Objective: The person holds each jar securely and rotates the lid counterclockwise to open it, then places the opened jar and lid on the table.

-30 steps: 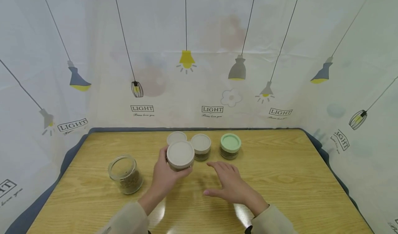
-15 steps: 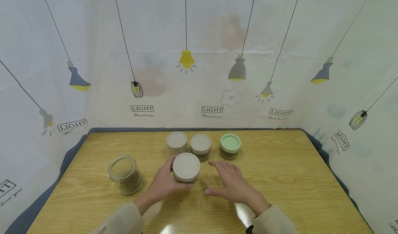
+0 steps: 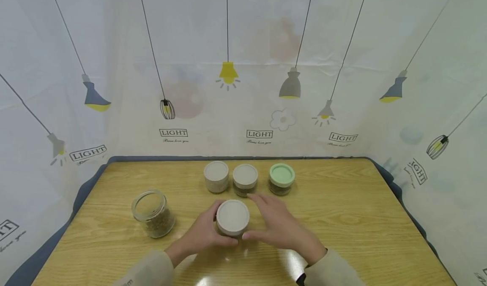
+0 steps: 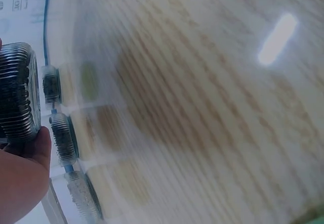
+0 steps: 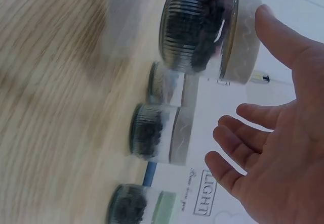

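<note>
Here's the desk (image 3: 342, 218), near edge cut off in the head view. Right grip (image 3: 281, 223) spread wide; left grip (image 3: 205, 232) curled and carrying, fingers partly hidden. Toward the left edge, the open jar (image 3: 159, 223)! In that left grip, the pale-lidded jar (image 3: 233, 216), up off mid-desk: mostly lid from the head, but the right wrist view catches ribbed glass, dark filling, thumb contact hard to tell; the left wrist view crops it. Far edge: two white-topped jars (image 3: 217, 172), one green-lidded jar (image 3: 282, 176).
</note>
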{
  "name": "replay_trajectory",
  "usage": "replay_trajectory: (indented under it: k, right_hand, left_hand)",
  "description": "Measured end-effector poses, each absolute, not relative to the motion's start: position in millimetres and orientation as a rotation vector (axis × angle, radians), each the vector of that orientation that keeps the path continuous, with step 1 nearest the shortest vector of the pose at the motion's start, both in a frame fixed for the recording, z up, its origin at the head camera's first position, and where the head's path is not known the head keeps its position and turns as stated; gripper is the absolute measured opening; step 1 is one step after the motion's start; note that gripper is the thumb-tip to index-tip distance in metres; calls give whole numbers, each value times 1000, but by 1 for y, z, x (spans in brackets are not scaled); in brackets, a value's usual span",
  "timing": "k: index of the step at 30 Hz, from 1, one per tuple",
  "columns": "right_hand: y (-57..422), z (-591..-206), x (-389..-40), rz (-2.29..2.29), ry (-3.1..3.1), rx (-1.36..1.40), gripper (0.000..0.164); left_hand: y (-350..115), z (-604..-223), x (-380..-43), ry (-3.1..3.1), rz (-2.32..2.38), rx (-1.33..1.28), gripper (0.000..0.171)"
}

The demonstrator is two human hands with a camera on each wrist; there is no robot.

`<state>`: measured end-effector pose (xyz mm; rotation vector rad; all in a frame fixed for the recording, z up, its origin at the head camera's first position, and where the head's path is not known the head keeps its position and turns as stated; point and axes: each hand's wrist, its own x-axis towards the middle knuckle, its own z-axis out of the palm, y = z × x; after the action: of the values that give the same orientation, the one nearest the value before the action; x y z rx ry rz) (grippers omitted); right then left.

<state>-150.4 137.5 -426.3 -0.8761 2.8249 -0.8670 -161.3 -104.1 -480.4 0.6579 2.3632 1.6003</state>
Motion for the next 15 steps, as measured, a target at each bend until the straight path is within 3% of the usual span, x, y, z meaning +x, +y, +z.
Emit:
replay_trajectory:
  k: [15]
  right_hand:
    - [97, -424, -143, -479, 2978, -842, 90]
  left_hand:
    - [-98, -487, -158, 2418, 1535, 704, 88]
